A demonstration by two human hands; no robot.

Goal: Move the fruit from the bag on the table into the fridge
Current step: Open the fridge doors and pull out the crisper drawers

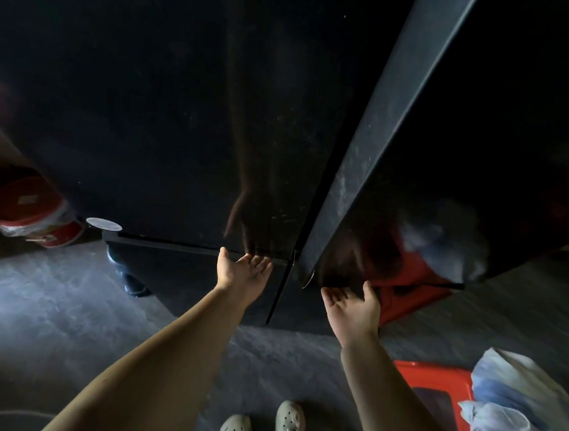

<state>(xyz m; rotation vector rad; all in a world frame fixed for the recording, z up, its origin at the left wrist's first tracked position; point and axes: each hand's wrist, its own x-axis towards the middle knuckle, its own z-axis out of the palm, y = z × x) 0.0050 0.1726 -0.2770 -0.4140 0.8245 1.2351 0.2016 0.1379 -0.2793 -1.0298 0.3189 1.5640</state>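
The black fridge [148, 100] fills the upper view, its two doors meeting at a seam. The right door [510, 138] stands slightly ajar, showing its grey side edge. The left hand [242, 271] is palm up at the lower edge of the fridge's left door [134, 64], fingers nearly straight with their tips at that edge, holding nothing. The right hand [352, 307] is also palm up, just below the right door's bottom corner, fingers loosely spread and empty. The bag [513, 417], pale plastic, sits on a red table [434, 376] to the right of the fridge, well apart from both hands. No fruit can be made out through it. A red bucket [35, 214] stands on the floor [61, 316] at the fridge's left. Pale shoes [264, 426] stand in front of the fridge.
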